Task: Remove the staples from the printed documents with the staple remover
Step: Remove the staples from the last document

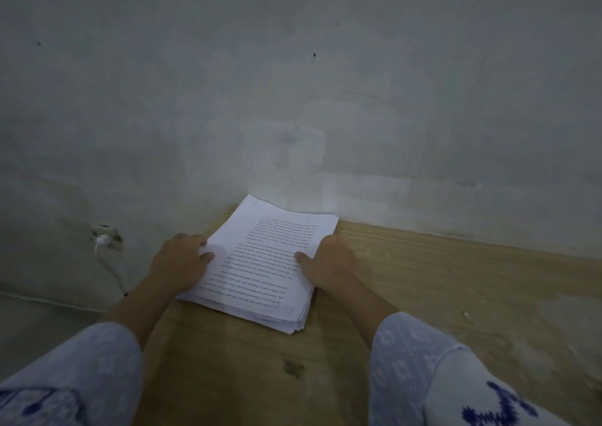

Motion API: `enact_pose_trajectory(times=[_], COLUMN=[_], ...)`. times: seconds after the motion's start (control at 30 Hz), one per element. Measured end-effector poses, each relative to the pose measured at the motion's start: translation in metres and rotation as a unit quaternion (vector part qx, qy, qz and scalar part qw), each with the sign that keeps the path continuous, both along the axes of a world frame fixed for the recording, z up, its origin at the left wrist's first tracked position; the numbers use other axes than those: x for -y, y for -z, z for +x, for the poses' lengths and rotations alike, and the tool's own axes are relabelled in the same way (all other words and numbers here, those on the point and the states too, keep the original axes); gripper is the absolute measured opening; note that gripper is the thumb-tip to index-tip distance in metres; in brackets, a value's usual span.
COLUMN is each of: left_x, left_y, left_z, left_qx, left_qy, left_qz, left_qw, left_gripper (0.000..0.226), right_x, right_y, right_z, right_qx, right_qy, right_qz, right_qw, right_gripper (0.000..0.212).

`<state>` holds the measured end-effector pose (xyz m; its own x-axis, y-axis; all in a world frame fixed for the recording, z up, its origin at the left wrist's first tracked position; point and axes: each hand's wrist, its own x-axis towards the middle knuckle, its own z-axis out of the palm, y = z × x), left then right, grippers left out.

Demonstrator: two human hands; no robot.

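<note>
A thick stack of printed documents lies on a wooden table, its far corner against the wall. My left hand grips the stack's left edge, thumb on the top page and fingers curled around the side. My right hand grips the right edge the same way, thumb on the printed text. No staple remover is in view, and I cannot make out any staples on the pages.
A grey wall rises directly behind the table. Left of the table, a wall socket holds a white plug whose cable hangs down. The table's left edge runs just beside my left arm.
</note>
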<state>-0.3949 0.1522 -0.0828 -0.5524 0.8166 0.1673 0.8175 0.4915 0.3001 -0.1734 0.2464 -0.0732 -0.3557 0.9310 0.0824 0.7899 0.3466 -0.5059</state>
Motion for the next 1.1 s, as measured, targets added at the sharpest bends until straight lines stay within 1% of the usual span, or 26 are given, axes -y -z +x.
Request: enact_pose_trajectory(times=[0.17, 0.33, 0.4, 0.5, 0.6, 0.67, 0.77, 0.9, 1.0, 1.1], left_x=[0.003, 0.008, 0.010, 0.012, 0.013, 0.016, 0.025, 0.036, 0.042, 0.046], left_y=[0.002, -0.001, -0.009, -0.021, -0.035, -0.045, -0.059, -0.072, -0.077, -0.079], left_z=[0.005, 0.015, 0.025, 0.043, 0.068, 0.090, 0.140, 0.220, 0.269, 0.304], left_qx=[-0.015, -0.029, -0.047, -0.068, -0.055, -0.022, 0.037, 0.059, 0.072, 0.068], left_qy=[0.017, 0.022, 0.013, 0.021, 0.091, 0.160, 0.269, 0.387, 0.436, 0.469], left_qz=[0.009, -0.077, -0.100, -0.077, -0.035, -0.009, 0.002, -0.011, -0.018, -0.018], left_qw=[1.000, 0.996, 0.994, 0.995, 0.994, 0.987, 0.962, 0.920, 0.897, 0.881], left_gripper=[0.038, 0.060, 0.062, 0.058, 0.057, 0.055, 0.049, 0.043, 0.041, 0.038], right_x=[0.002, -0.002, -0.003, -0.003, 0.001, 0.008, 0.020, 0.043, 0.056, 0.064], right_y=[0.001, 0.000, -0.003, -0.012, -0.026, -0.036, -0.046, -0.055, -0.058, -0.058], right_z=[-0.002, -0.003, -0.001, 0.013, 0.042, 0.071, 0.120, 0.184, 0.236, 0.285], right_qx=[0.044, 0.064, 0.053, -0.007, -0.064, -0.064, -0.024, 0.005, 0.043, 0.124], right_qy=[-0.005, -0.022, -0.041, -0.075, -0.102, -0.109, -0.133, -0.131, -0.112, -0.092], right_qz=[0.012, -0.014, -0.038, -0.070, -0.038, -0.010, 0.022, 0.038, 0.036, 0.004], right_qw=[0.999, 0.998, 0.997, 0.995, 0.992, 0.992, 0.991, 0.991, 0.992, 0.988], right_gripper=[0.053, 0.058, 0.055, 0.045, 0.050, 0.047, 0.042, 0.041, 0.045, 0.056])
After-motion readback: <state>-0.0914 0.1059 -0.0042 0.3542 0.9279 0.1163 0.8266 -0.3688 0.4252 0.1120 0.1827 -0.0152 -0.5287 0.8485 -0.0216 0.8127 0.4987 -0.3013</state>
